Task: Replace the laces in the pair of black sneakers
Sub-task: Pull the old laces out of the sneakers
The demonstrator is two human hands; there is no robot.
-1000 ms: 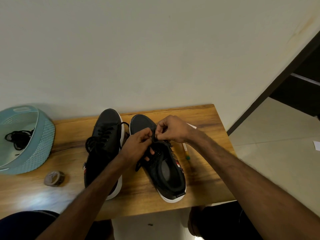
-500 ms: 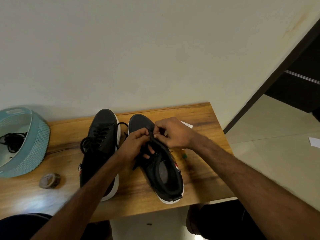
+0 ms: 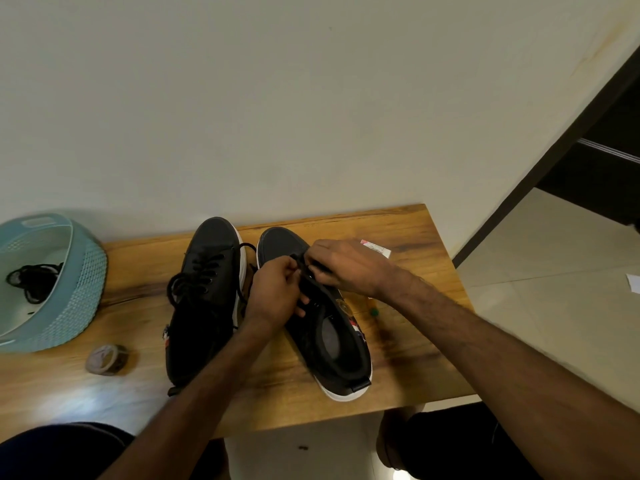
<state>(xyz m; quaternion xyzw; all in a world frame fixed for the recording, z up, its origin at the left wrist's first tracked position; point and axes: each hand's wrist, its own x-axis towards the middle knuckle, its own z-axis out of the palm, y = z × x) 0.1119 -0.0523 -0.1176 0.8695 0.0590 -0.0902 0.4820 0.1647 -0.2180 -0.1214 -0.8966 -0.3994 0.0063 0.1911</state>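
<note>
Two black sneakers with white soles stand side by side on the wooden table (image 3: 408, 382), toes toward the wall. The left sneaker (image 3: 204, 299) is laced with a black lace. Over the eyelets of the right sneaker (image 3: 332, 344) both hands meet. My left hand (image 3: 277, 292) pinches a black lace (image 3: 302, 268) at the shoe's front. My right hand (image 3: 343, 268) pinches the same lace from the other side. The fingertips and most of that lace are hidden by the hands.
A teal plastic basket (image 3: 69, 306) at the table's left holds a tangle of black laces (image 3: 31, 278). A roll of tape (image 3: 105, 358) lies in front of it. A small wrapper (image 3: 375, 247) and a thin pen-like item (image 3: 374, 308) lie right of the shoes. The table's right edge drops to tiled floor.
Both hands stay on the right sneaker's lace; the right hand has shifted slightly right and forward over the eyelets. The camera view has drifted a little.
</note>
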